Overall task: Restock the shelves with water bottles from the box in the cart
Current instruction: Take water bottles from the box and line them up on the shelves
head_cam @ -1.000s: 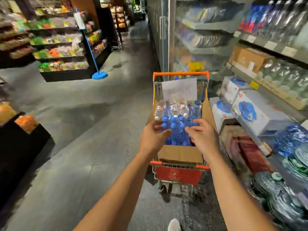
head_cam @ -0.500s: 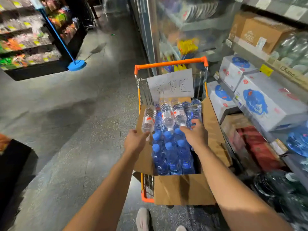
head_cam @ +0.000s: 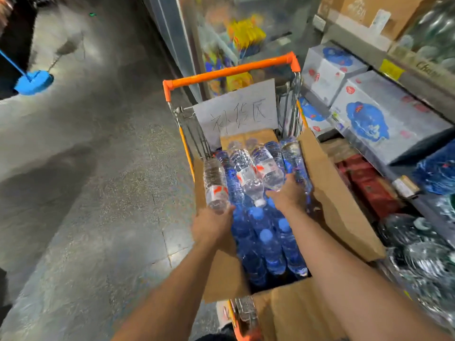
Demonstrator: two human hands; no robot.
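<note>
An open cardboard box (head_cam: 342,200) sits in an orange-handled cart (head_cam: 229,71). It holds several blue-capped water bottles (head_cam: 268,244) standing upright. On top of them lie clear bottles with red-and-white labels. My left hand (head_cam: 211,223) grips the neck end of one clear bottle (head_cam: 215,185) at the box's left edge. My right hand (head_cam: 289,195) grips the neck end of another clear bottle (head_cam: 269,168). A third clear bottle (head_cam: 246,173) lies between the two.
A handwritten paper sign (head_cam: 237,110) hangs at the cart's far end. Shelves on the right hold white and blue cartons (head_cam: 384,119), brown boxes and wrapped bottle packs (head_cam: 426,254). A blue mop (head_cam: 33,82) stands on the grey floor at the far left.
The view has dropped closer to the box. Both hands have reached further in and closed on the neck ends of the clear bottles lying on top.
</note>
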